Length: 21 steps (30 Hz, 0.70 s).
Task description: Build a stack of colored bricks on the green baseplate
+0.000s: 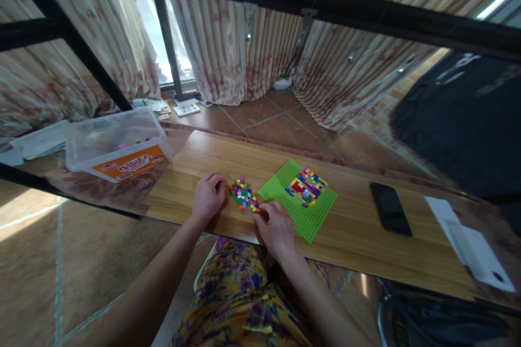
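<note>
- Dozens of tiny loose bricks (243, 194) lie in a many-coloured heap on the wood-grain tabletop (350, 238), between the person's two hands and left of a green baseplate (308, 226).
- Right hand (277, 226): thumb and forefinger are close together at the heap's near right edge; from where I stand I can't tell whether a brick sits between them.
- Left hand (209, 195): just beside the heap on its left, fingers bent inward, the gap narrow; whether they hide a piece, I can't tell.
- The bricks look like hard plastic, so I'd expect them almost weightless, stiff, slightly slippery and unlikely to break. Best pinched singly, by two opposite sides, leaving top and underside free.
- The baseplate looks thin and light and could slide if pushed; I'd steady it by a bare edge, clear of the multicoloured patch of bricks (307, 187) towards its far right side.
- One dark phone (391, 209) lies well apart, to the right.
</note>
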Motion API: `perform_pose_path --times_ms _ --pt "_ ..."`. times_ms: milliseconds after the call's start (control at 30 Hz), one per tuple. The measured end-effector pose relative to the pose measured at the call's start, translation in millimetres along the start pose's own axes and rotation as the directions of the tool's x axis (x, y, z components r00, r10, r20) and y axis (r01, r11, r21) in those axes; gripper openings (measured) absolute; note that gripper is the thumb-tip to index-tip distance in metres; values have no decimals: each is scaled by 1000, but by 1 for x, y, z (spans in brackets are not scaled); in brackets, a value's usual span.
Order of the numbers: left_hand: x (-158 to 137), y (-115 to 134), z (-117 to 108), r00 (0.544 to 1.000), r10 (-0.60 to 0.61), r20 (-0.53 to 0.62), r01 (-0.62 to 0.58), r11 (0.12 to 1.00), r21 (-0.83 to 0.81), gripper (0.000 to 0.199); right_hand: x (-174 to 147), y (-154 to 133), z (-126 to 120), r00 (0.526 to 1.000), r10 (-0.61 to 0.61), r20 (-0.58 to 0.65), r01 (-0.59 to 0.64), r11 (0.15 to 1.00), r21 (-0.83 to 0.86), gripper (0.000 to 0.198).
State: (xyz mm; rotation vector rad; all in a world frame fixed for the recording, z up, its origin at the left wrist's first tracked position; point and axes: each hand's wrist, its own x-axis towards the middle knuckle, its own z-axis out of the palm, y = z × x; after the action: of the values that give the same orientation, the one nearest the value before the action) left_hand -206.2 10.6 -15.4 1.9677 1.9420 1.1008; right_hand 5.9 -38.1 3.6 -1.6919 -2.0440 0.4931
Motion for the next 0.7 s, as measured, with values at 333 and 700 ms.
perform_pose_path --times_ms 333,700 --pt "0 -1 0 1000 -13 6 13 1000 3 18 -1 4 2 999 -4 -41 6 998 60 16" --pt "1 0 -1 1000 -10 19 10 1000 7 18 -7 25 -18 963 249 -100 -163 838 521 22"
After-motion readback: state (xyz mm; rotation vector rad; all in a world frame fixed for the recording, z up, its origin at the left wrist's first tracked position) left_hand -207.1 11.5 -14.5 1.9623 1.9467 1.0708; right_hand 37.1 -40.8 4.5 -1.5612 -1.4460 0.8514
